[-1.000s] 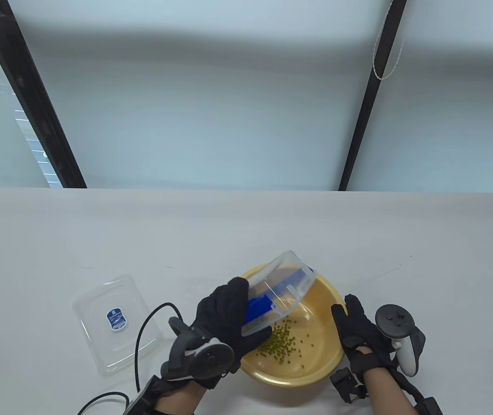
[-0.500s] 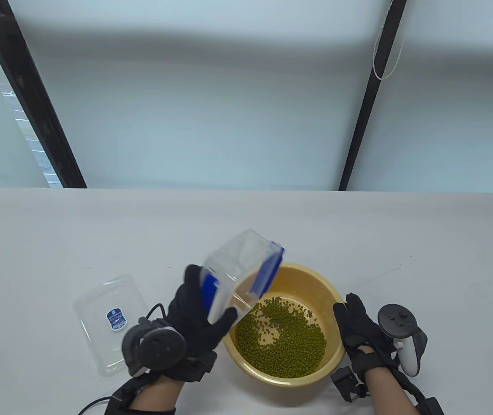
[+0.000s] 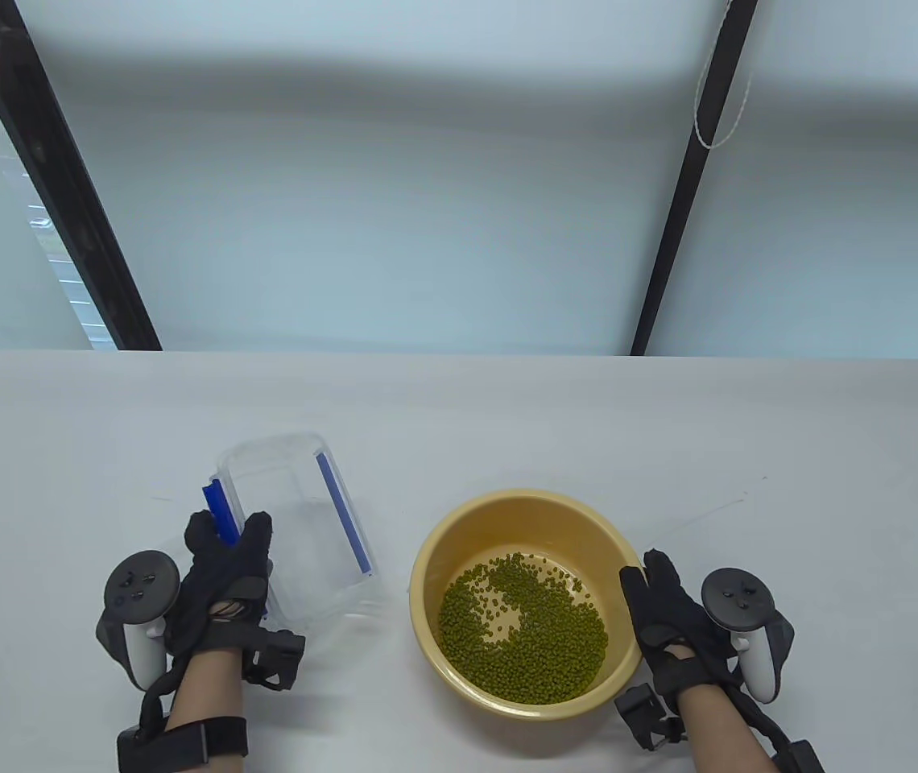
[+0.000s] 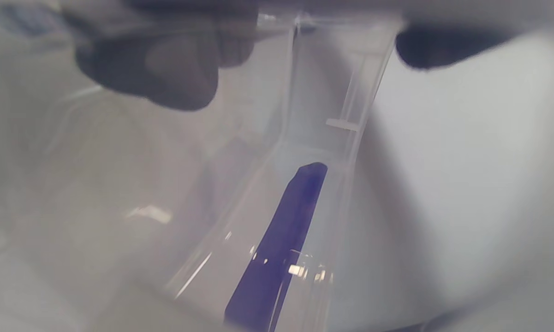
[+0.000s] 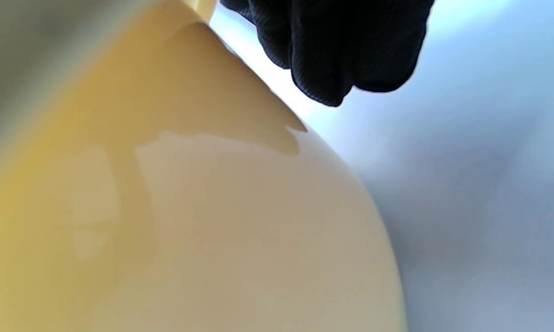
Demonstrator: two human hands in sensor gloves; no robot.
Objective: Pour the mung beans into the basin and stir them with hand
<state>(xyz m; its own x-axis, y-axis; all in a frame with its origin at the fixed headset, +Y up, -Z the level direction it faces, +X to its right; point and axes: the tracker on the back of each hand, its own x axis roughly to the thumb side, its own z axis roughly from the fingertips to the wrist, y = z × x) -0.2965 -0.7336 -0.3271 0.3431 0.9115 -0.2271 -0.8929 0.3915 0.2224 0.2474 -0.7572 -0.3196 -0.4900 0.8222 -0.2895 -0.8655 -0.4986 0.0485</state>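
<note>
A yellow basin (image 3: 459, 515) stands right of centre on the table, and green mung beans (image 3: 523, 632) cover its bottom. My right hand (image 3: 660, 604) grips the basin's right rim. In the right wrist view its fingers (image 5: 341, 46) hang beside the basin's outer wall (image 5: 189, 207). A clear container (image 3: 306, 515) with blue clips (image 3: 342, 515) sits upright and empty on the table, left of the basin. My left hand (image 3: 225, 555) pinches its near left wall. In the left wrist view the fingers (image 4: 157, 69) straddle that wall (image 4: 304, 92) above a blue clip (image 4: 286, 240).
The white table (image 3: 668, 435) ends at its far edge against a pale wall with two slanted black posts (image 3: 64, 177). The container's clear lid does not show plainly; my left hand and the container cover the spot where it lay.
The beans poured from the tilted container into the basin. My left hand then carried the empty container left and set it upright on the table. My right hand stayed on the rim.
</note>
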